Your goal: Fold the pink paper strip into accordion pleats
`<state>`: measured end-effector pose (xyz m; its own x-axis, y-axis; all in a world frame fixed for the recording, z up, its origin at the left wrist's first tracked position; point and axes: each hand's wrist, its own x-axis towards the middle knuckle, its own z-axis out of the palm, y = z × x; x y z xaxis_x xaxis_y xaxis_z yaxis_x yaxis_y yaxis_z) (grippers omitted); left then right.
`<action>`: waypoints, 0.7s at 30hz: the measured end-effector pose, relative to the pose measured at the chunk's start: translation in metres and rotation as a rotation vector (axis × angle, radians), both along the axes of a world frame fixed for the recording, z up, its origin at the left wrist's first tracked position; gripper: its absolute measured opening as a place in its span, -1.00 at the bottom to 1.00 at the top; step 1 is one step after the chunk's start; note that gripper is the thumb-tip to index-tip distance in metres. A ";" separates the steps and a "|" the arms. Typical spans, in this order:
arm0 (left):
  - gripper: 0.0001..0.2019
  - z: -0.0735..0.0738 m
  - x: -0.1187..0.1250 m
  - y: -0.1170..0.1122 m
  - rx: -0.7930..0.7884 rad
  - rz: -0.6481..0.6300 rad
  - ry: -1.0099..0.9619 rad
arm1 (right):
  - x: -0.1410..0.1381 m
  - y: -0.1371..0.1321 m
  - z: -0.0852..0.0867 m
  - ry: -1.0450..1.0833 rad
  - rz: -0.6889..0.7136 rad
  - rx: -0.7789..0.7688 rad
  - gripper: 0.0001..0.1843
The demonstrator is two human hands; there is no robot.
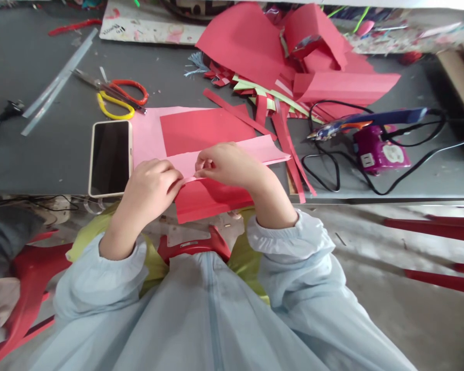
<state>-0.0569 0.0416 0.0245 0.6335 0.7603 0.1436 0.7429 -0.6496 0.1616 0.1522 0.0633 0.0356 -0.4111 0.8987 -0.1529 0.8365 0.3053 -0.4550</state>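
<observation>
A folded strip of pink paper (261,148) lies slantwise across red sheets at the table's front edge. My left hand (154,188) pinches its near edge at the left end, fingers closed. Just right of it, my right hand (228,162) has its fingers curled together on the same fold. Beneath the strip, a red sheet (212,198) hangs out over the table edge. Behind it lie a red paper rectangle (204,129) and a larger pink sheet (147,134). What is between my right fingertips is partly hidden.
Left of the paper are a phone (111,158), scissors (118,98) and clear glue sticks (62,80). Red and green paper strips (261,108) and red sheets (251,41) pile up behind. A blue glue gun (371,121) with looping cable and a purple box (381,149) sit right.
</observation>
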 end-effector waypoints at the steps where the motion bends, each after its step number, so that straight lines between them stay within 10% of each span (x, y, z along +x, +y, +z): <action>1: -0.68 0.000 0.001 0.000 -0.003 -0.002 0.003 | 0.001 -0.001 0.001 0.012 0.012 -0.002 -0.88; 21: -0.69 0.003 0.010 0.002 -0.021 0.038 -0.036 | -0.003 -0.009 -0.004 -0.046 0.030 0.087 -0.71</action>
